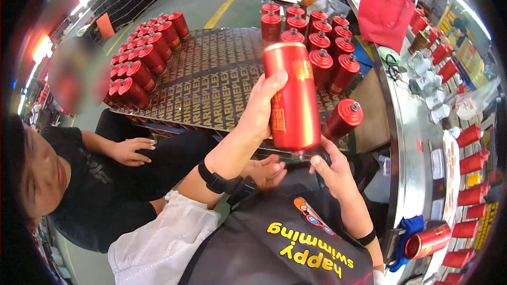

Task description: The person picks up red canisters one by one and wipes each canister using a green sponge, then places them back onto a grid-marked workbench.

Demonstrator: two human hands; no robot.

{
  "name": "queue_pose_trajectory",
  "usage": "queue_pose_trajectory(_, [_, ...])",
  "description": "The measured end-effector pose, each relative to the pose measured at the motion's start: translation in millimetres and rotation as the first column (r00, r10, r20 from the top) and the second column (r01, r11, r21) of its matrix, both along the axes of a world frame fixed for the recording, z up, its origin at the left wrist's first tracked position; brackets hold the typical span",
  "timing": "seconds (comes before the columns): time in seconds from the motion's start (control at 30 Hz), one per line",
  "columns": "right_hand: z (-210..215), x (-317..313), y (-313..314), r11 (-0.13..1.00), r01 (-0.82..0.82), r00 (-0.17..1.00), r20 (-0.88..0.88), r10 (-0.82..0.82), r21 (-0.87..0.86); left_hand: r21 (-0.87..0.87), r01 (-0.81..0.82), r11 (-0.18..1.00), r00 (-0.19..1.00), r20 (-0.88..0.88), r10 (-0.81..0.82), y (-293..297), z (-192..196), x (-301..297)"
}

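Note:
My left hand is wrapped round a shiny red metal bottle with gold panels, its thumb across the front. The bottle is held upside down, gold-rimmed end up and small neck fitting pointing down. Close by the lower end is my right hand, thumb and forefinger apart; the forefinger reaches the bottle's lower edge, and the other fingers are partly hidden. One similar red bottle stands upright just right of the held one. Behind it, several more red bottles stand in rows.
A printed brown board bears another group of red bottles at far left. A seated co-worker's hand rests on a leg; another hand lies palm up beneath my left forearm. A metal-edged bench at right carries a red bag and a lying red cylinder.

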State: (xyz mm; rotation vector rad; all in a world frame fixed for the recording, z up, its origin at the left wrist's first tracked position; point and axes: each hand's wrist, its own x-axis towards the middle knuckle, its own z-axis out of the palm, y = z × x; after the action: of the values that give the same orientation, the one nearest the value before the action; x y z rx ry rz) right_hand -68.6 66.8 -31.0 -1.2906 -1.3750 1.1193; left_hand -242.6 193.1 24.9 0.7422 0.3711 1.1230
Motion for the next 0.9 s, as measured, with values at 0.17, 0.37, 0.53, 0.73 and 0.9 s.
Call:
queue_pose_trajectory(0.17, [5.0,0.5,-8.5,1.0,-0.024,0.97,-0.243,0.025,0.009,-0.01,-0.012,1.0,0.996,0.09,0.013,-3.2,-6.2,28.0])
queue_pose_trajectory(0.37, [1.0,-6.6,-6.5,0.949,0.27,0.939,-0.265,-0.221,0.165,-0.095,-0.111,0.989,0.967,0.221,0.13,-19.7,-7.3,45.3])
queue_pose_trajectory(0.53, [5.0,0.8,-5.9,0.903,0.386,0.877,-0.378,-0.297,0.189,-0.054,-0.136,0.989,0.968,0.206,0.144,-32.4,-5.1,50.1])
queue_pose_trajectory(0.73, [19.9,6.7,-6.7,0.847,0.468,0.801,-0.525,-0.287,0.25,0.116,-0.023,0.993,0.968,0.252,-0.007,-38.6,-19.5,45.8])
queue_pose_trajectory(0.9, [19.6,21.6,-10.3,0.828,0.538,0.671,-0.676,-0.306,0.16,0.193,0.131,0.972,0.955,0.238,-0.176,-41.9,-28.3,15.2])
